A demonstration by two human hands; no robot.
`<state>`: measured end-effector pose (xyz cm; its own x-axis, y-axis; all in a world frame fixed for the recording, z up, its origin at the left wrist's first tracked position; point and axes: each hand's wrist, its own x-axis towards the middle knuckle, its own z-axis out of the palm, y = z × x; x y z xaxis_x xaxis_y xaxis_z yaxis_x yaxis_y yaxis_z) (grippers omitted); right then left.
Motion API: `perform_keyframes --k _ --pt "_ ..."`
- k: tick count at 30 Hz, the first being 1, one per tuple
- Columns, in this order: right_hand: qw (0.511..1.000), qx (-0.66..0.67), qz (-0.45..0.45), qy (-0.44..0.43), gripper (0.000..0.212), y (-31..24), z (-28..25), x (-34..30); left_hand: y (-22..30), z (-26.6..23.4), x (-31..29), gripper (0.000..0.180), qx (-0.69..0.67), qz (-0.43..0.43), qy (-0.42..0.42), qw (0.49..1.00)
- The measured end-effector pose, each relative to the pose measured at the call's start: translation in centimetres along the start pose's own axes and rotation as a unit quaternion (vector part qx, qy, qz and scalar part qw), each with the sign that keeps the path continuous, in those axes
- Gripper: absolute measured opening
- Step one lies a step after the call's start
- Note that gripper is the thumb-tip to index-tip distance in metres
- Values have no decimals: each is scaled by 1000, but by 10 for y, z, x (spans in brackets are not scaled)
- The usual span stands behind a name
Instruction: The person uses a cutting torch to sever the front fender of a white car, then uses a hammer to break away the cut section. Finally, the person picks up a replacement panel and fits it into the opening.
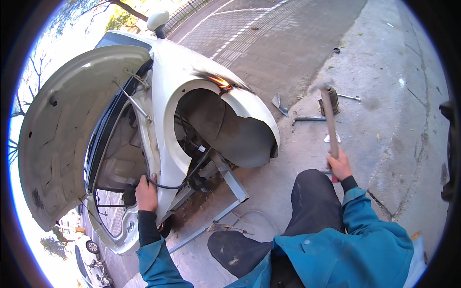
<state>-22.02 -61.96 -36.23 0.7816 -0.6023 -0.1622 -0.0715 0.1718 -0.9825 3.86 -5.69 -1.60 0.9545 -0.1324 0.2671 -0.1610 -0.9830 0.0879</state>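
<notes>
A white car body (165, 62) with a raised hood stands on my left. Orange flame (220, 80) shows on its fender, above the large round opening, amid dark scorch streaks. My left hand (146, 194) is closed round the body's edge near the opening under the hood. Beside its fingers runs a black cable (168, 186); whether I hold that too is unclear. To the right, my right hand (340, 165) grips a hammer (330, 115) low on its wooden handle. The hammer's head is blurred and held up, apart from the car. A dark curved sheet (240, 139) lines the round opening.
Below the body is a grey metal frame (233, 185). A cylindrical metal jack-like thing (331, 100) and a metal bar (309, 118) are on the concrete, right of the car. A metal scrap (279, 104) lies near the fender. My knees are between the car and hammer.
</notes>
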Motion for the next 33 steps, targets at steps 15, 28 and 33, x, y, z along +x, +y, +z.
perform_keyframes --k 15,28,33 --pt "956 -121 -26 -267 27 -217 79 34 -9 6 4 55 19 -1 3 1000" --pt "960 -44 -20 -275 30 -236 69 41 -7 5 3 50 -4 1 5 1000" --pt "953 -126 31 -273 29 -229 63 45 -8 6 3 51 -11 16 19 1000"
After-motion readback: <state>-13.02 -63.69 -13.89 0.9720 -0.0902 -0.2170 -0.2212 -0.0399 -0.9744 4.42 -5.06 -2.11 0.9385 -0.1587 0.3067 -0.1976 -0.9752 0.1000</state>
